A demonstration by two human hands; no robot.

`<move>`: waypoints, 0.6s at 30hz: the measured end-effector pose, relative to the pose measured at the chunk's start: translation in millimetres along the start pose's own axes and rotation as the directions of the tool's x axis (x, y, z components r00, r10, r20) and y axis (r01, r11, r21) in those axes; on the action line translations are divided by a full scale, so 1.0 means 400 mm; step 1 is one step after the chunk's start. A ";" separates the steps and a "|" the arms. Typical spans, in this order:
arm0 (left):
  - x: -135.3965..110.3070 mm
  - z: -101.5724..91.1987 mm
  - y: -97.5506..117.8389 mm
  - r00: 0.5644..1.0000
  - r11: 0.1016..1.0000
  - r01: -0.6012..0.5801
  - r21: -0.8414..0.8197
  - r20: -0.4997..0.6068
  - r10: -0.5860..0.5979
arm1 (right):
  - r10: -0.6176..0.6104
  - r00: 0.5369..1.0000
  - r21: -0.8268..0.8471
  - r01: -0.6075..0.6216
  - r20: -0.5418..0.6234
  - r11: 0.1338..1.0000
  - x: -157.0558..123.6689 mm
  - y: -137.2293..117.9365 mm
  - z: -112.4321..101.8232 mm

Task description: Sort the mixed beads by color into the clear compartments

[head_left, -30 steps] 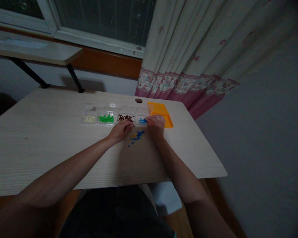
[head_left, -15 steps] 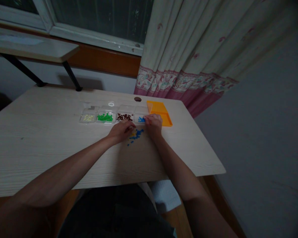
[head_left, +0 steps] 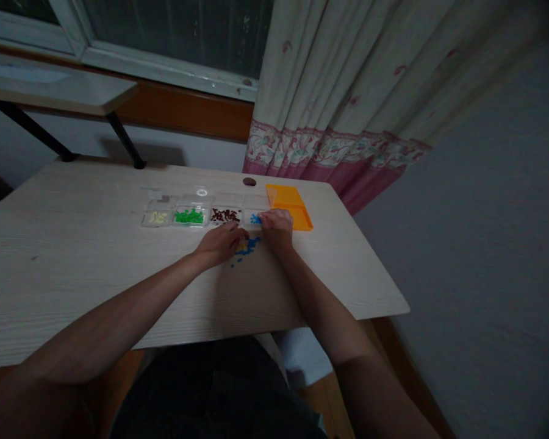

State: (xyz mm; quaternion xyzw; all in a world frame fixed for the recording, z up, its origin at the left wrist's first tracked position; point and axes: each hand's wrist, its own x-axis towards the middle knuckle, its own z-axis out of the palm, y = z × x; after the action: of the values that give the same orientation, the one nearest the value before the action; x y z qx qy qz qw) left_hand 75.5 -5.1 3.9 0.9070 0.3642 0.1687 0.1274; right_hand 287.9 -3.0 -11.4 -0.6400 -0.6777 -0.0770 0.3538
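Observation:
My left hand [head_left: 220, 243] rests at the left edge of a small pile of blue pieces [head_left: 251, 246] and yellow pieces [head_left: 241, 246] on the table. Its fingers are curled together, and whatever is between them is hidden. At the right-hand clear box, which holds a few blue pieces [head_left: 255, 219], is my right hand [head_left: 279, 228]. Its fingers are bent inward over that box's right side, with their tips too small to make out. To the left, further clear boxes in the same row hold brown pieces [head_left: 226, 215], green pieces [head_left: 190, 216] and cream pieces [head_left: 158, 217].
An orange open case [head_left: 302, 217] lies just beyond my right hand. The pale wooden table [head_left: 96, 262] has a cable hole [head_left: 249, 182] near its back edge. A raised shelf [head_left: 73, 91] stands at the back left, and a curtain [head_left: 311, 110] hangs behind.
The whole view has shifted slightly, moving the scene a little to the left. Both hands keep nearly the same places beside the pile and the blue pieces' box.

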 end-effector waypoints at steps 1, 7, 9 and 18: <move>-0.001 0.000 -0.001 1.000 1.000 -0.001 -0.003 -0.005 0.001 | 0.000 1.000 0.001 0.000 0.001 1.000 0.000 0.002 0.002; 0.000 0.005 -0.011 1.000 1.000 0.001 -0.026 -0.015 -0.002 | -0.013 1.000 0.012 0.013 0.000 1.000 0.002 0.008 0.001; 0.003 0.007 -0.013 1.000 0.999 0.012 -0.036 -0.006 -0.012 | -0.029 1.000 0.028 0.029 -0.006 0.999 0.001 0.007 -0.002; 0.014 0.003 0.000 0.995 0.993 0.095 -0.066 0.020 -0.094 | -0.049 0.999 0.046 0.049 -0.008 0.998 -0.001 -0.017 -0.002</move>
State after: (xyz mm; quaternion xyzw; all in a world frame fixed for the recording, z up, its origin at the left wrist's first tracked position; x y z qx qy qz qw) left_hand 79.8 -1.2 4.1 0.8854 0.3997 0.1668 0.1687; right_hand 281.9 -4.8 -8.6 -0.6146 -0.6936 -0.0720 0.3688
